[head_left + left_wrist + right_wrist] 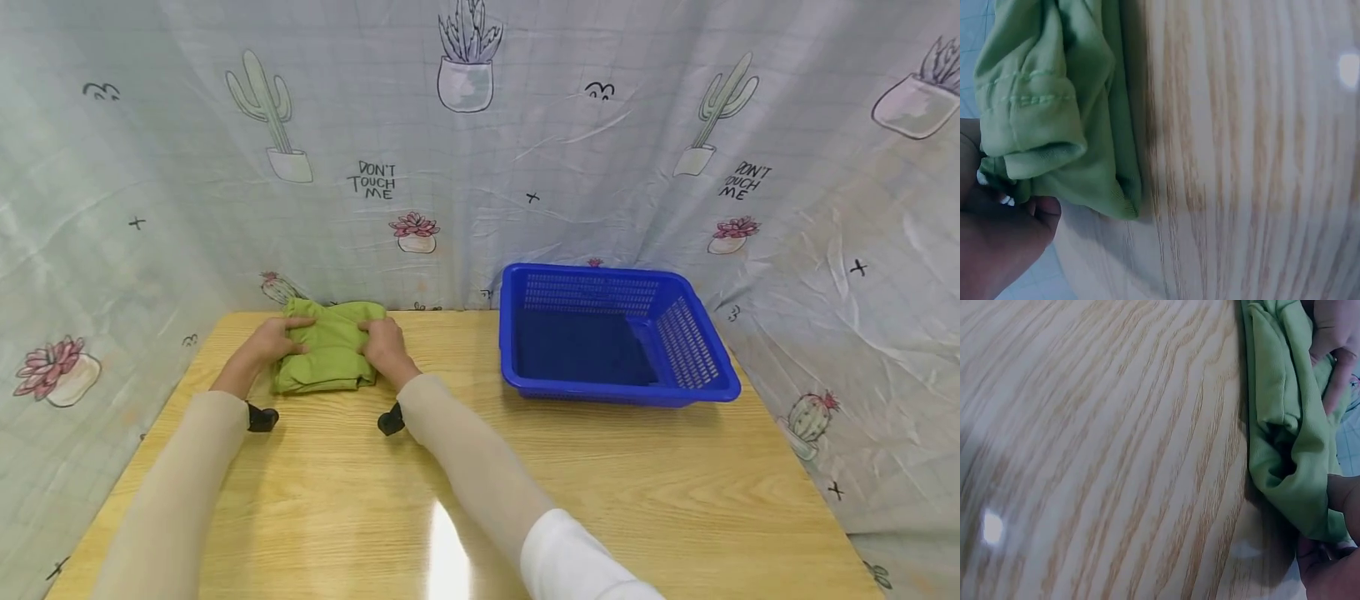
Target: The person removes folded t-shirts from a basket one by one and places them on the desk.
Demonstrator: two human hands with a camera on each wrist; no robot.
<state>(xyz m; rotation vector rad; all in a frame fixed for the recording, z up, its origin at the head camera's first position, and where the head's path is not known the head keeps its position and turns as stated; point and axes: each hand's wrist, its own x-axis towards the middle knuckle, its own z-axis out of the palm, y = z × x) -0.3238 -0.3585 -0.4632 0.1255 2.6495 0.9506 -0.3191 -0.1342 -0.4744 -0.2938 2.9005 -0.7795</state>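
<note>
The left hand (268,343) and right hand (388,346), spaced apart, grip opposite sides of a green cloth (330,346), folded into a thick, roughly square bundle with rumpled layers and a double-stitched hem. It lies at the far left of the wooden desk (337,500), left of a blue basket (622,389) holding dark fabric (581,346).

A pale cactus-print curtain (555,133) hangs far, left and right — white glare (448,554) lies near on the wood-grain counter (645,475).

The cloth (333,342) is green, the basket (600,390) blue with seemingly navy contents (581,346), the curtain (525,150) printed with cacti (261,92).
</note>
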